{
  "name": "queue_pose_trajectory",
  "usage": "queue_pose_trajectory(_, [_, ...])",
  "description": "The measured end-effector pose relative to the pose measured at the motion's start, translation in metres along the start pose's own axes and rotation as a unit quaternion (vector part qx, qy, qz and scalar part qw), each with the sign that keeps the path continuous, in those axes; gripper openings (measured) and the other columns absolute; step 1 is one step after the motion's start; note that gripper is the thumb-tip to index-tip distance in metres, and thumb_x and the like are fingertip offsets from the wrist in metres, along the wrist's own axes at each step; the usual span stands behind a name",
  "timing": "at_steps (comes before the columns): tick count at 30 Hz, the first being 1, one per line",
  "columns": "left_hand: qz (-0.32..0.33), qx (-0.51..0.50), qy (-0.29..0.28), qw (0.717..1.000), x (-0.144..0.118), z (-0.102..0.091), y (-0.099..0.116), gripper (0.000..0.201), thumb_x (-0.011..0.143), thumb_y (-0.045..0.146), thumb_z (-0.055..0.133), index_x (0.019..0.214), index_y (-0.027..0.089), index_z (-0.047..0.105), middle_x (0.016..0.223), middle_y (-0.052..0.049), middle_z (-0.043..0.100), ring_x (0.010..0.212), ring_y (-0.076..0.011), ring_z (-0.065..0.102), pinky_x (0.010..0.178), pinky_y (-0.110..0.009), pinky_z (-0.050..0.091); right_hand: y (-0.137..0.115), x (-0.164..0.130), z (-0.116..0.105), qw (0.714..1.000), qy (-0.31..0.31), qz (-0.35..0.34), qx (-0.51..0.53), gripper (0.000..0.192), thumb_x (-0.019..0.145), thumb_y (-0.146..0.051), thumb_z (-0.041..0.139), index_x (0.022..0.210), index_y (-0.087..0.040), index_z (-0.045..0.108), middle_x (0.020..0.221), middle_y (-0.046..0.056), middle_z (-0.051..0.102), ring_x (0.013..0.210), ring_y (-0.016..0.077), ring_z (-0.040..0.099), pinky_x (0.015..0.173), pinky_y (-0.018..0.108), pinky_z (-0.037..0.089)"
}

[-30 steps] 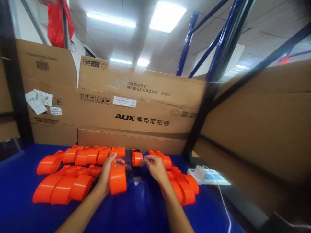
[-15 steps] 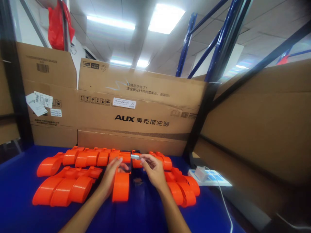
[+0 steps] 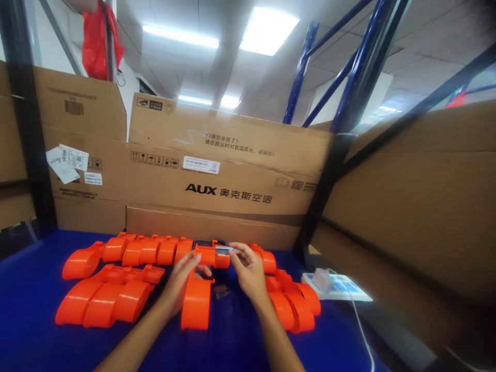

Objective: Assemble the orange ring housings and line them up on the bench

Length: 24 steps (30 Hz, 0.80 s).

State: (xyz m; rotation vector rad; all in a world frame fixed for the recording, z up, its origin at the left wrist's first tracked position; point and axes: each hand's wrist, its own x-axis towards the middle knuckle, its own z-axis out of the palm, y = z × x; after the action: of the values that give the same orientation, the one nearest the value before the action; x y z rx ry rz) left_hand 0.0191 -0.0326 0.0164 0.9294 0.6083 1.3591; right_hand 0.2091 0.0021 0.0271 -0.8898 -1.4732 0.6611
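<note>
Orange housing (image 3: pixel 197 305), glossy and curved, now lies flat on the blue table (image 3: pixel 31 330) beneath my left hand (image 3: pixel 182 281), where a second ago it stood tilted up in that grip. My right hand (image 3: pixel 248 268) has carried its small grey strip (image 3: pixel 223 250) forward to the orange piece (image 3: pixel 211 257) behind (fingers pinching it); left fingers curl loosely against the housing's top, so I judge fitting is beginning.

the big cardboard box (image 3: pixel 228 175) standing along the far edge of the blue worktop (image 3: pixel 31 330) carries "aux" in bold black letters, followed by chinese characters that read 奥克斯空调. above that print run two lines of smaller chinese text, too small to read surely. a white sticker (image 3: pixel 201 165) on the same box has fine print and a number that cannot be made out. the box at the far left corner (image 3: pixel 77 108) bears a barcode and loose white labels (image 3: pixel 66 160), unreadable.
</note>
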Motion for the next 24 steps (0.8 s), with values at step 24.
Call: queue_pose_trajectory(24, [0.024, 0.044, -0.014, 0.999, 0.005, -0.004, -0.002, 0.040, 0.081, 0.053, 0.069, 0.091, 0.014, 0.068, 0.083, -0.011, 0.076, 0.054, -0.0133, 0.057, 0.055, -0.024, 0.045, -0.004, -0.004, -0.001, 1.000, 0.005, 0.002, -0.025, 0.034, 0.086, -0.047, 0.065, 0.106, -0.021, 0.076, 0.092, 0.008, 0.077, 0.087, 0.0274, 0.071, 0.071, 0.037, 0.057])
